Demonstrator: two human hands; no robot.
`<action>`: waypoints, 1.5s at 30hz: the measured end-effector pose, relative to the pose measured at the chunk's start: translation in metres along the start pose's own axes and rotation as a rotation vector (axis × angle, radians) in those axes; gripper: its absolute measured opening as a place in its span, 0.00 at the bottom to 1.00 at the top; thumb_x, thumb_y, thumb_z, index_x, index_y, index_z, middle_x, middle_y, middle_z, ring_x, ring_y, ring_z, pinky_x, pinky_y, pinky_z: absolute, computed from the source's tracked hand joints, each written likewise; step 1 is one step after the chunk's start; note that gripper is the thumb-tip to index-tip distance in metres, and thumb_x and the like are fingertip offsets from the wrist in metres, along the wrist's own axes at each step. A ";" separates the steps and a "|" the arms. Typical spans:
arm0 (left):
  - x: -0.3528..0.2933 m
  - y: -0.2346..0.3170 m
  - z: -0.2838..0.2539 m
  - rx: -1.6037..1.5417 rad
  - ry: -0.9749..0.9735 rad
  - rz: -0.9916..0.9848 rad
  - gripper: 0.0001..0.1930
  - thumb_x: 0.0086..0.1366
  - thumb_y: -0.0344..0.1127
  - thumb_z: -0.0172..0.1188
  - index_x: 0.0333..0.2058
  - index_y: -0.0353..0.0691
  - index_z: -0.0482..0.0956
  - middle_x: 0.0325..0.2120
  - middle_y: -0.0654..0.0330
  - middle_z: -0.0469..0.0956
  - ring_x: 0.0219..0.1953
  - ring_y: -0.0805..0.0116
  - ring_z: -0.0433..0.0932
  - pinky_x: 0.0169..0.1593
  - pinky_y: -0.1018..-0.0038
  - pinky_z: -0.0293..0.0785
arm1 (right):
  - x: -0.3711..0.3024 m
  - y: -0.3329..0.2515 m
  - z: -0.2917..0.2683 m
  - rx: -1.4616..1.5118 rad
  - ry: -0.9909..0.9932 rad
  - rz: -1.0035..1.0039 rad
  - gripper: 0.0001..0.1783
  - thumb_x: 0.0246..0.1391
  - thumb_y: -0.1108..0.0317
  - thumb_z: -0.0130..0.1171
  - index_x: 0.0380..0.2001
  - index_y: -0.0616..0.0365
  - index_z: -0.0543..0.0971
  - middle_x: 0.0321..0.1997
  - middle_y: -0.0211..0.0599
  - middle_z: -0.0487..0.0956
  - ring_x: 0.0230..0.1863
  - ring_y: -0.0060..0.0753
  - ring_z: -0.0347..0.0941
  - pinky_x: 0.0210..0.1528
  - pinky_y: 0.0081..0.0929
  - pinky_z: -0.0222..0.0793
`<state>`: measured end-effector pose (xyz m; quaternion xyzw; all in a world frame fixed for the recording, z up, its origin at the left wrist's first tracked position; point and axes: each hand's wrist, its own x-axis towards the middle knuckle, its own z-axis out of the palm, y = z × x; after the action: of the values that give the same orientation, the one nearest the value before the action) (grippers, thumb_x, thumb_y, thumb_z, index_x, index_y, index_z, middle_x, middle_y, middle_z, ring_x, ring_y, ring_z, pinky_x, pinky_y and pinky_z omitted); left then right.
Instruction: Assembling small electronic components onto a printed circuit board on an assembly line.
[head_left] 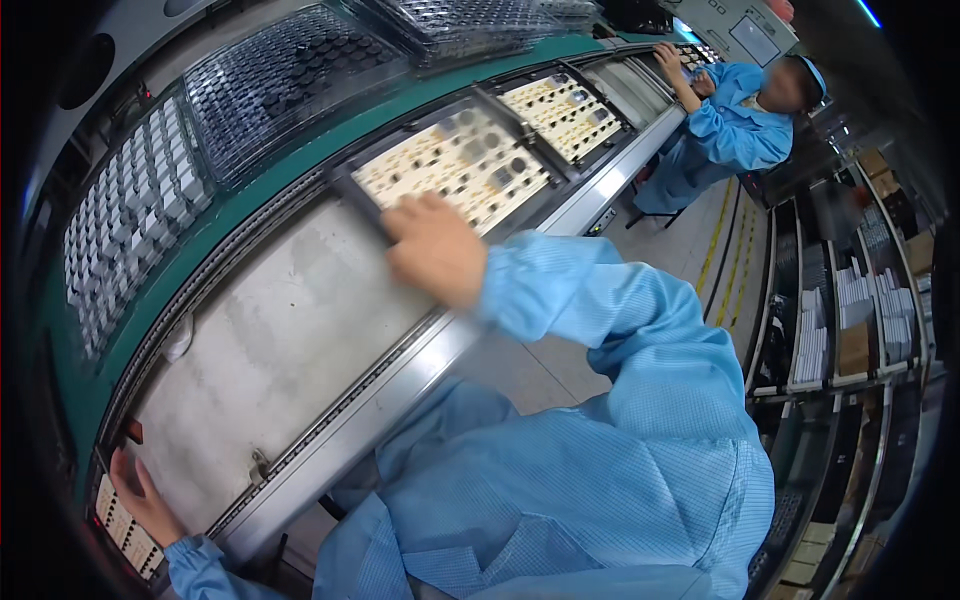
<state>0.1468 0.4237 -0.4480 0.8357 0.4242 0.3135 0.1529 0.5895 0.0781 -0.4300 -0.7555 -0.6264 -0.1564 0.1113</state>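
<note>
My right hand [435, 250], a little blurred, is closed with its fingers curled at the near left edge of a black board carrier [352, 190]. In that carrier lies a cream circuit board panel [450, 165] with rows of small dark parts and several round dark ones. At the lower left, my left hand [148, 503] has its fingers stretched and apart, and nothing shows in its grasp. Beside it lies another cream circuit board panel [125, 528], partly cut off by the dark rim of the picture.
The conveyor [300, 300] has chain edges and a metal front rail [425, 360]. Farther along sits another cream panel [562, 112]. Trays of white parts [140, 210] and dark round parts [285, 90] stand on the green shelf behind. A co-worker [740, 120] works at right, near racks [840, 310].
</note>
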 end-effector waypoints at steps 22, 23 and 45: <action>-0.117 -0.014 -0.048 0.777 0.273 -0.197 0.17 0.63 0.44 0.56 0.46 0.43 0.78 0.36 0.55 0.76 0.43 0.54 0.71 0.52 0.60 0.62 | -0.007 -0.017 -0.047 -0.002 0.056 -0.023 0.09 0.43 0.71 0.65 0.31 0.56 0.79 0.32 0.38 0.72 0.38 0.44 0.67 0.41 0.36 0.60; -0.118 -0.011 -0.053 0.769 0.237 -0.220 0.17 0.63 0.44 0.56 0.48 0.42 0.77 0.35 0.55 0.77 0.42 0.54 0.71 0.54 0.59 0.61 | 0.008 -0.031 -0.045 -0.003 0.057 -0.024 0.09 0.43 0.71 0.65 0.31 0.56 0.79 0.32 0.38 0.72 0.38 0.44 0.67 0.41 0.36 0.60; 0.129 0.207 0.103 0.087 -0.150 0.609 0.14 0.61 0.28 0.57 0.47 0.38 0.75 0.40 0.51 0.76 0.42 0.51 0.73 0.47 0.62 0.70 | 0.185 0.178 0.029 0.006 0.199 0.191 0.16 0.57 0.57 0.54 0.46 0.49 0.79 0.43 0.43 0.78 0.44 0.50 0.73 0.44 0.42 0.69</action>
<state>0.3977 0.4056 -0.3674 0.9509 0.1551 0.2638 0.0467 0.7977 0.2231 -0.3822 -0.7921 -0.5380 -0.2174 0.1893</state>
